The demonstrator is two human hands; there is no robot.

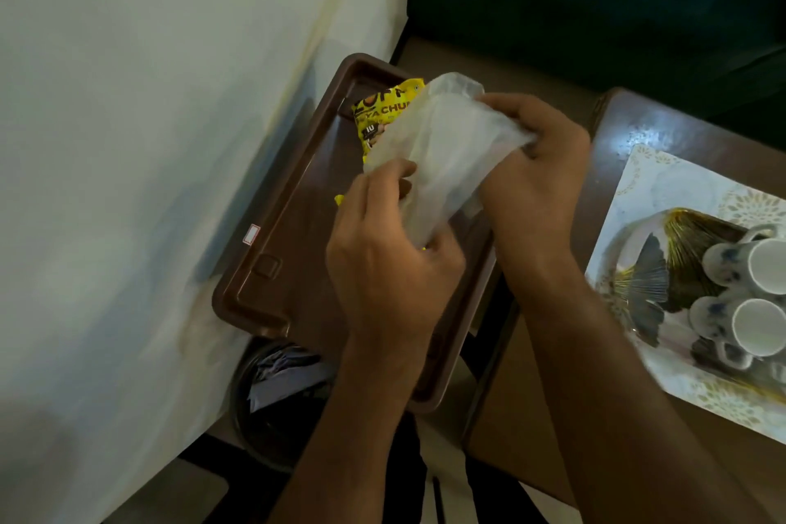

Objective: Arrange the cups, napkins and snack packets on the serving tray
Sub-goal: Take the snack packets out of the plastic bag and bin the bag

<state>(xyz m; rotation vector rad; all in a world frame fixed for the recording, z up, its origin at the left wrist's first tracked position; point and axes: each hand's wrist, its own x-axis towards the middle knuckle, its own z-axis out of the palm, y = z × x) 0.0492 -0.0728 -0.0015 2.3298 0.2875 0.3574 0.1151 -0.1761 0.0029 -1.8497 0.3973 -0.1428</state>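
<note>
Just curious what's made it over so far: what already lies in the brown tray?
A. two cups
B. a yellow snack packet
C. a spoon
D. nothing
B: a yellow packet lies in the tray, partly behind the white wrapper both hands hold; the cups lie off to the right.

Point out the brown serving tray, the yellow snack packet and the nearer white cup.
brown serving tray (272,251), head view, on its left rim.
yellow snack packet (383,106), head view, on its printed front.
nearer white cup (755,325), head view, on its open mouth.
</note>
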